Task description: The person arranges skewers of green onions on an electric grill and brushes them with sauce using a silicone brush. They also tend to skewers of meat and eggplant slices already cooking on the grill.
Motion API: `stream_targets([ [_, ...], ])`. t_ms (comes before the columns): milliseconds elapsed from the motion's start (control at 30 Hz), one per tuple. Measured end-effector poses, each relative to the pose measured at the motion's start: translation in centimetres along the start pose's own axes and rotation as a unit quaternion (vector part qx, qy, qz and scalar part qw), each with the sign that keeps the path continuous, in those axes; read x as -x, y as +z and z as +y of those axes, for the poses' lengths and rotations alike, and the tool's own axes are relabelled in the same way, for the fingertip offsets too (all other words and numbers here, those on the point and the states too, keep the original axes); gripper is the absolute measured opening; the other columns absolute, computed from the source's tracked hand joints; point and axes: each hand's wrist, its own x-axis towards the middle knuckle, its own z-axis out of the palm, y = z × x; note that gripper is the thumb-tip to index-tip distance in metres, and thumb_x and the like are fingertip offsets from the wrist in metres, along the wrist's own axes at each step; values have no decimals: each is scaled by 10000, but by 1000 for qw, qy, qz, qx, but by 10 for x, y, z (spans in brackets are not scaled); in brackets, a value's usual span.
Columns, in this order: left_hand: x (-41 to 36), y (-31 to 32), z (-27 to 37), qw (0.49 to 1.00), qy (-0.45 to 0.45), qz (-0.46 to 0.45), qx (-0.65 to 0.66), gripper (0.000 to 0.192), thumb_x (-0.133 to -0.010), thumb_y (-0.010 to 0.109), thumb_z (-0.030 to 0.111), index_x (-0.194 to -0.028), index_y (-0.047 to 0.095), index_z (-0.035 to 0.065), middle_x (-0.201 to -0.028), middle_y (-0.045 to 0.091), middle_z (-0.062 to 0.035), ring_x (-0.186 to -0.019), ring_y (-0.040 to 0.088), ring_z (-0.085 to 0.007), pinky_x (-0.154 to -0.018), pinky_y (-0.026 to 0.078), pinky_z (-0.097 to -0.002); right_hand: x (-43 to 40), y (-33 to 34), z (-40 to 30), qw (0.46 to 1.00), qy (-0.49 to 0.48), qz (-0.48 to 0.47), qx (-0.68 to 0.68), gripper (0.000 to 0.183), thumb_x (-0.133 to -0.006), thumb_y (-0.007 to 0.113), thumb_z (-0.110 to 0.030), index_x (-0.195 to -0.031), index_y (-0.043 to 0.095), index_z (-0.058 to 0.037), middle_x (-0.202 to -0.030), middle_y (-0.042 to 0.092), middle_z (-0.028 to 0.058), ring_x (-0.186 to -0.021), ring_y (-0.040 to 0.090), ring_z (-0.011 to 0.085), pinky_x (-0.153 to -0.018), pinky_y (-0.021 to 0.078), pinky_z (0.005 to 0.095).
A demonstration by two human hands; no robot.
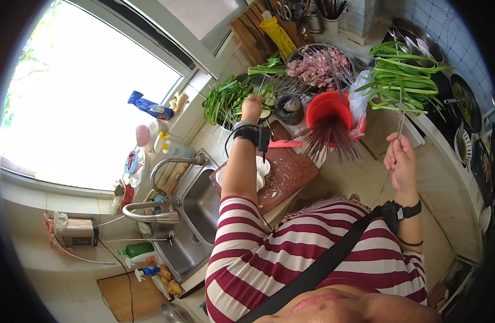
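My right hand [400, 161] grips thin metal skewers [401, 120]. A broad bunch of long green leaves, like garlic chives [409, 78], is threaded across them. My left hand [252, 108] reaches over a heap of leafy green skewers [227, 99] by the window-side counter. Its fingers are curled, and whether they hold anything is hidden. Pale round slices [269, 99] lie beside those fingers. To their right is a dark bag-lined container [290, 109]. Below my left forearm, white slices [263, 166] and scraps lie on a brown cutting board [290, 177].
Skewered raw meat [320, 66] fills a large bowl at the back. A red bucket [330, 105] has many skewers jutting toward me beside a clear plastic bag [359, 89]. The steel sink [201, 202] and faucet [154, 218] lie left. Pans [463, 101] line the right counter.
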Motion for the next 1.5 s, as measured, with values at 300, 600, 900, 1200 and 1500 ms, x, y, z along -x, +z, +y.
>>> stream_targets([
  [300,-19,16,41,975,171,-24,141,159,-874,430,120,-796,547,45,-595,424,44,-508,343,-51,-466,281,-197,8,-9,5,999,8,35,28,153,-902,379,-169,-931,475,-54,-545,319,-41,-440,271,33,-418,272,182],
  [600,101,-14,135,889,95,-177,412,141,-897,402,156,-928,490,51,-627,348,47,-489,291,-36,-409,231,-180,27,-38,1,994,-17,103,13,182,-904,389,-210,-956,473,-58,-554,316,-46,-446,269,27,-417,251,170],
  [900,232,12,181,838,18,-316,445,123,-880,452,177,-906,467,58,-615,311,33,-482,254,-41,-400,213,-178,74,-99,4,981,-147,124,37,210,-901,396,-210,-1021,451,-47,-583,372,-26,-487,323,51,-428,261,184],
  [1200,358,134,213,753,-20,-521,400,145,-890,435,188,-915,458,47,-630,344,9,-496,276,-55,-431,237,-176,222,-206,-38,974,-176,137,25,126,-886,417,-160,-939,443,-50,-661,459,-17,-515,358,48,-465,300,183],
  [1500,469,312,257,665,-96,-672,310,165,-888,439,223,-944,454,68,-634,325,19,-500,289,-52,-429,247,-165,390,-341,-41,881,-203,424,55,132,-858,480,-133,-968,507,-67,-654,415,-69,-525,326,11,-457,280,164],
])
